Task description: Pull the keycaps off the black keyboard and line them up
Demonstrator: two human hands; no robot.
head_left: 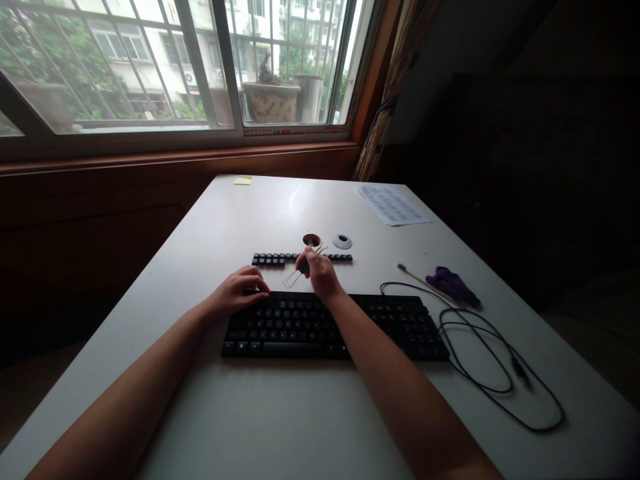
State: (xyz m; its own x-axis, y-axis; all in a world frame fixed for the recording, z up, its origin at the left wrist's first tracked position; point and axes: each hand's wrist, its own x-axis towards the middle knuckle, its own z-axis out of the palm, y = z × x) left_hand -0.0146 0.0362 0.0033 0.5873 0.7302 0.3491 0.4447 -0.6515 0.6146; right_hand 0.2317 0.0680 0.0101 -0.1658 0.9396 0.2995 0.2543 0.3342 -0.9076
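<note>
A black keyboard (pixel 350 327) lies on the white table (pixel 280 427). My left hand (pixel 240 291) rests curled on its top left corner, fingers closed against the keys. My right hand (pixel 320 272) hovers above the keyboard's top edge, pinching a wire keycap puller (pixel 295 276) with a dark handle. Just beyond it a row of removed black keycaps (pixel 274 258) lies on the table, partly hidden behind my right hand.
The keyboard's black cable (pixel 493 373) loops at the right. A purple cloth (pixel 453 285) and a thin stick (pixel 415 277) lie right of it. A cable hole (pixel 311 239), its round cover (pixel 343 241), a printed sheet (pixel 393 205) and a yellow note (pixel 243 180) lie farther back.
</note>
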